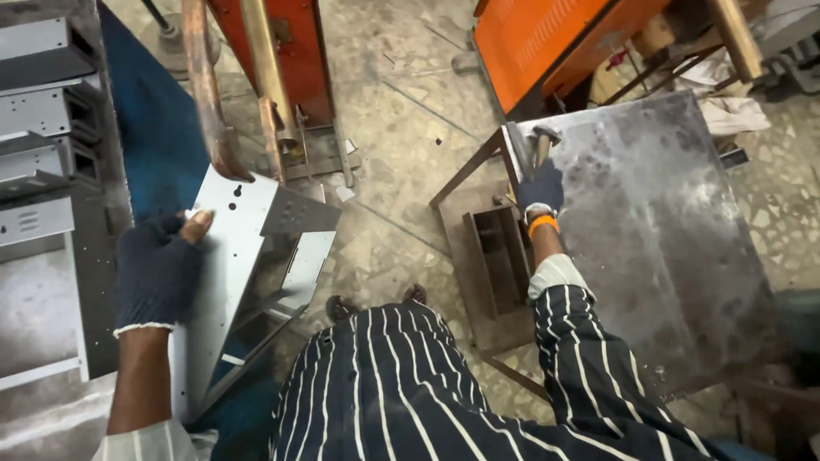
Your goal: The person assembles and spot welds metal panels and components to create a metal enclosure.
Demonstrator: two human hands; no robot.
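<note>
My left hand [158,269], in a dark glove, grips the edge of a bent grey sheet-metal panel [248,230] with punched holes, held tilted over the floor at the left. My right hand [541,189], also in a dark glove with an orange cuff, is closed around the handle of a hammer [540,141] at the left edge of a worn steel table [666,239]. The hammer's head points away from me. My striped shirt fills the lower middle.
Stacked grey metal housings [38,128] stand at the far left beside a blue surface [158,128]. An orange machine [547,43] sits at the top, with rusty pipes [205,85] and an orange frame at upper left. A metal box [495,256] hangs under the table's left side.
</note>
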